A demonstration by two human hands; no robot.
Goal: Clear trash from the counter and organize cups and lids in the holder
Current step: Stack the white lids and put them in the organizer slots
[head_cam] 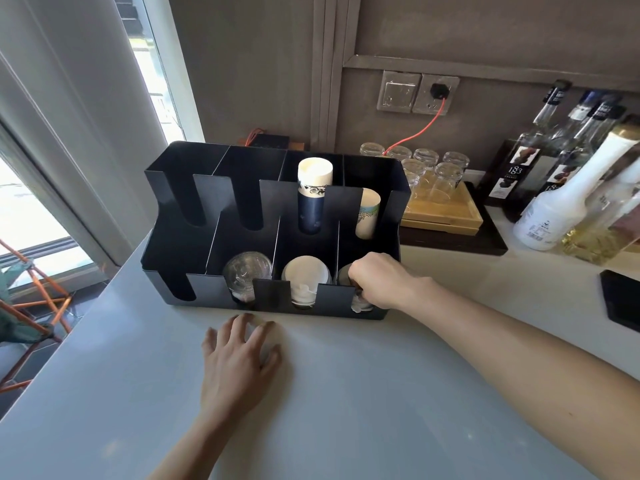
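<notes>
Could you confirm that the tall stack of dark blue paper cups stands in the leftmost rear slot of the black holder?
Not quite. In the head view, the tall stack of dark blue paper cups stands in the third rear slot from the left of the black slotted holder.

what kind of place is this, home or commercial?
Probably a café or drinks-bar counter: a black holder stocked with stacked paper cups and lids, labelled syrup bottles at right, and upturned glasses on a wooden tray.
</notes>
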